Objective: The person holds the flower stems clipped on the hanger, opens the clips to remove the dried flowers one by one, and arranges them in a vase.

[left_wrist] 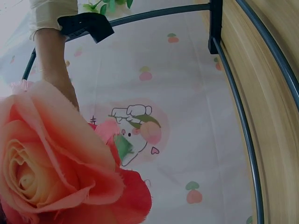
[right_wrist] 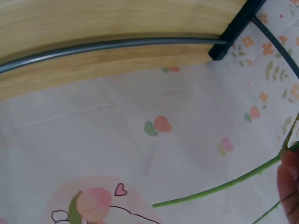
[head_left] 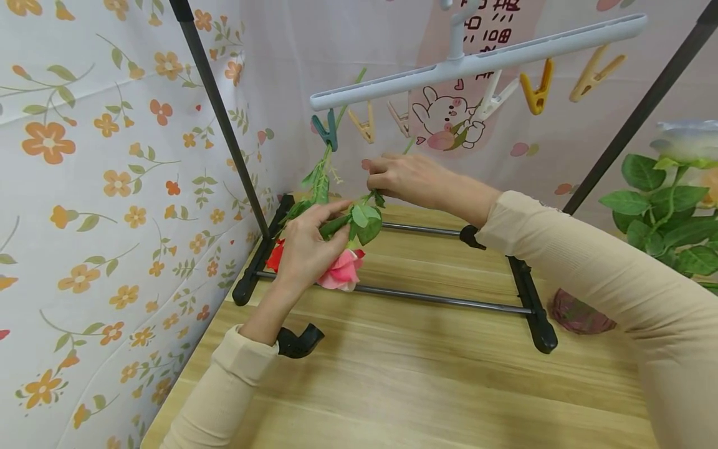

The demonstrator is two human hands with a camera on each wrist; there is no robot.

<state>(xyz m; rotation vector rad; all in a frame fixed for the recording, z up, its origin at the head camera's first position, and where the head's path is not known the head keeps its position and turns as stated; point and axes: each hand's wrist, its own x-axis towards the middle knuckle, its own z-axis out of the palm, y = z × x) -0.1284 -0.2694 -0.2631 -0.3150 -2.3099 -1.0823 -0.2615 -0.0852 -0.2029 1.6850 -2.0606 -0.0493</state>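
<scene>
A pink artificial rose hangs head down below my left hand, which holds its leafy stem between thumb and fingers. Farther up and to the right, my right hand pinches the same stem. In the right wrist view, the bare green stem sticks out past the fingertips. The rose bloom fills the lower left of the left wrist view. Just left of my hands, a green clothespin on the hanger clips another stem upside down; a red flower shows partly behind my left hand.
A white hanger bar carries several more clothespins, among them an orange one. Black poles and rails of a rack stand on the wooden table. Leafy flowers stand at right, near a dark pink object.
</scene>
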